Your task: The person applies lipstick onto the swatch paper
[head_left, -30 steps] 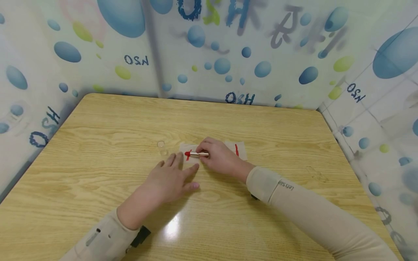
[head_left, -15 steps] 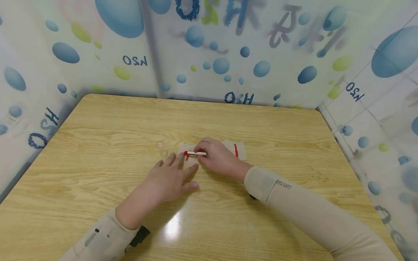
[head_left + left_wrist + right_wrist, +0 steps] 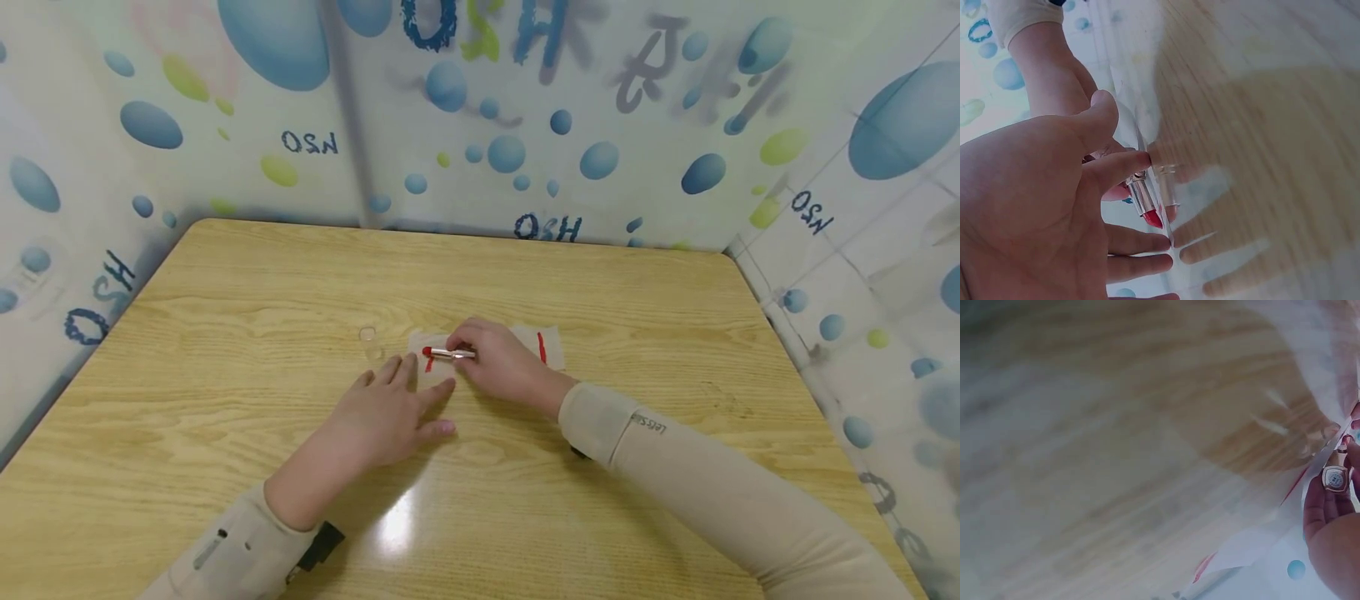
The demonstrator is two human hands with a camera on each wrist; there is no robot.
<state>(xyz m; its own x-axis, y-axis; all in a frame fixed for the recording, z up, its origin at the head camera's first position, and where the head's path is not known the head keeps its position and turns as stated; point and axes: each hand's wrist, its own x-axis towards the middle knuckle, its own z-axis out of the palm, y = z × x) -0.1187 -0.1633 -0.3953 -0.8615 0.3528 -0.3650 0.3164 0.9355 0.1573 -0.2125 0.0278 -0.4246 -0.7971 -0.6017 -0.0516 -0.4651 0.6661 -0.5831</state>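
Note:
My right hand (image 3: pixel 497 360) pinches a lipstick (image 3: pixel 448 353) by its metallic case. The lipstick lies nearly level, its red tip pointing left. The tip is at a red mark (image 3: pixel 429 365) on the left end of a thin white paper strip (image 3: pixel 556 343). In the right wrist view, the square base of the lipstick (image 3: pixel 1335 479) shows between the fingers. My left hand (image 3: pixel 384 414) lies with fingers spread, fingertips at the strip's left and near edges. In the left wrist view, the lipstick's red bullet (image 3: pixel 1152 219) shows beyond the left fingers. The right hand covers the strip's middle.
A second red stroke (image 3: pixel 542 347) runs across the right end of the strip. A small transparent cap (image 3: pixel 371 343) lies left of the strip. The wooden table (image 3: pixel 262 275) meets a bubble-patterned wall covering (image 3: pixel 480 150) at the back and sides.
The lipstick's tip has shifted slightly toward the far side, covering the upper part of the red mark. The left hand has stayed almost still.

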